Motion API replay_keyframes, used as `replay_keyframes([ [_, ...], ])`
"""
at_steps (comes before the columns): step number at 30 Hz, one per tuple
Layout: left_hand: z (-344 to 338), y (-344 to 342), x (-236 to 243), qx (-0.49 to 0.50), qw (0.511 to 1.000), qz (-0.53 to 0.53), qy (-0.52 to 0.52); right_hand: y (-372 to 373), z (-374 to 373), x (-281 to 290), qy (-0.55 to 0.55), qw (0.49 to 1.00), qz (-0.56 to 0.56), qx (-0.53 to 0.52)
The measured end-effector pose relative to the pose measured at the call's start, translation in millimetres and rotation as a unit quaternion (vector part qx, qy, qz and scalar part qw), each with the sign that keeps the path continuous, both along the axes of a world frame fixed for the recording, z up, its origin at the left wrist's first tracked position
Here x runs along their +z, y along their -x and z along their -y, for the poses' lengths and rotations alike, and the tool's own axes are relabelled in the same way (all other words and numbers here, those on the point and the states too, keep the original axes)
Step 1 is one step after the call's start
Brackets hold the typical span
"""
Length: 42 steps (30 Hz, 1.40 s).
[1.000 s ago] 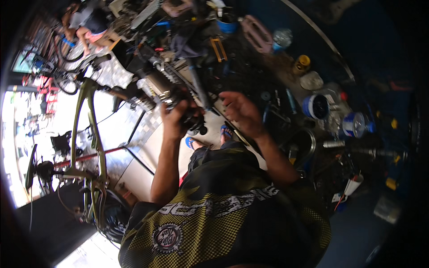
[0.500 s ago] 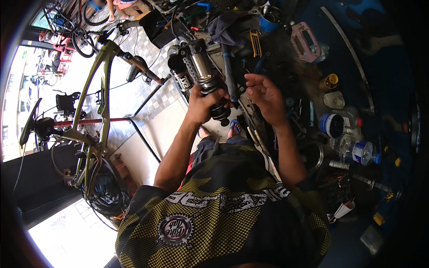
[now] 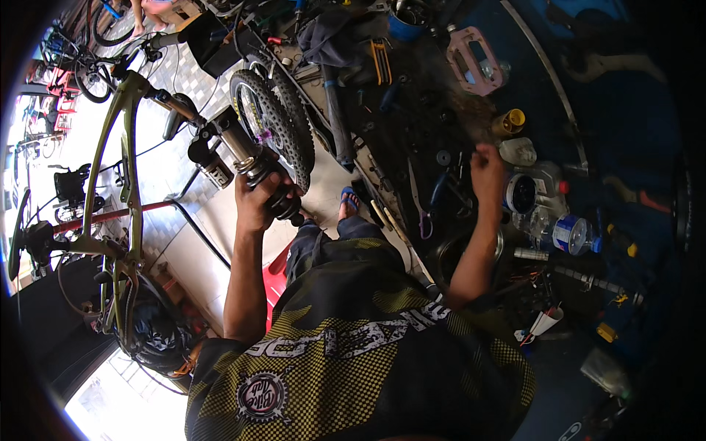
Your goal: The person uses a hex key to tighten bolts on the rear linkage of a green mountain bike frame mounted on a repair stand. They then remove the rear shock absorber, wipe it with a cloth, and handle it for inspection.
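A bicycle rear shock (image 3: 237, 140), with a silver body and a side canister, is gripped in my left hand (image 3: 256, 202). The fingers wrap round its lower, dark end, and the shock tilts up and to the left. My right hand (image 3: 487, 176) is over the cluttered bench on the right, apart from the shock. Its fingers look bunched, but they are dim and blurred, so whether they hold anything is hidden. Nearest to it are a blue-and-white round container (image 3: 519, 192), a cloudy plastic tub (image 3: 518, 152) and a yellow cup (image 3: 509, 123).
A green bicycle frame (image 3: 126, 158) stands at the left. Knobbly tyres (image 3: 283, 121) are beyond my left hand. The bench carries a pink pedal (image 3: 476, 62), scissors (image 3: 421, 198), a dark-handled hammer (image 3: 334, 117) and a clear bottle (image 3: 573, 234). A red stool (image 3: 276, 283) is beside my legs.
My right hand has moved right, away from the shock and over the bench. The shock in my left hand has shifted left in the picture, and the whole view has swung.
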<state>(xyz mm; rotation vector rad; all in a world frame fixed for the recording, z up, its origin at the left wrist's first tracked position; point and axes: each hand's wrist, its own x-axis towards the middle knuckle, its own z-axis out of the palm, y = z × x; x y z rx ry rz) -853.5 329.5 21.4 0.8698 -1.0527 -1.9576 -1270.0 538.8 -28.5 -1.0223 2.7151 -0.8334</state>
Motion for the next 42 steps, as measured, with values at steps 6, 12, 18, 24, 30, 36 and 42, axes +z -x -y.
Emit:
replay_keyframes([
  [6,1,-14,-7,0.015,1.000,0.025,-0.010,-11,-23,-29,-0.161,0.984,0.059,-0.039],
  [12,1,-15,-7,-0.001,1.000,0.023,-0.011,-2,-17,-38,-0.173,0.980,0.090,-0.047],
  [18,-4,-36,-27,0.027,0.996,0.063,-0.060,36,-50,-97,-0.028,1.000,0.009,-0.010],
  [24,-8,-30,-5,0.009,0.995,0.051,-0.085,24,-40,-53,0.153,0.915,0.371,-0.046],
  [30,-23,-42,0,0.052,0.994,0.017,-0.089,-31,30,19,0.190,0.898,0.390,0.076],
  [36,-26,-62,-6,0.091,0.993,0.010,-0.080,-89,84,47,0.162,0.875,0.414,0.189],
  [42,-33,-76,-1,0.127,0.987,0.020,-0.099,-126,102,39,0.129,0.806,0.515,0.263],
])
